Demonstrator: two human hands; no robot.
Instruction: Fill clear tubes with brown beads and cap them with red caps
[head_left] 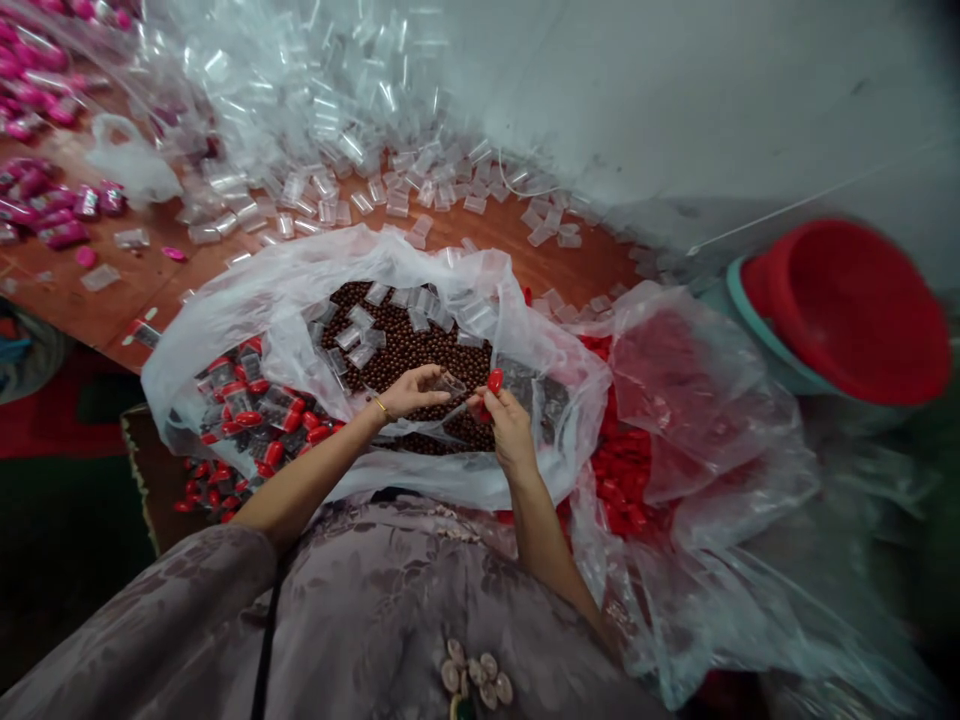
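Observation:
My left hand, with a thin bracelet at its wrist, is closed on a small clear plastic tube. Facing it, my right hand pinches a glossy red cap between thumb and fingers; the cap is apart from the tube. Both hands are over a white plastic bag spread wide. Inside the bag lies a mass of small round brown beads. Loose clear tubes rest on the beads towards the far side.
Red-capped tubes are piled at the left. Loose red caps fill a clear bag at the right. Behind are a heap of clear tubes and pink pieces on the orange-brown table. A red basin stands far right.

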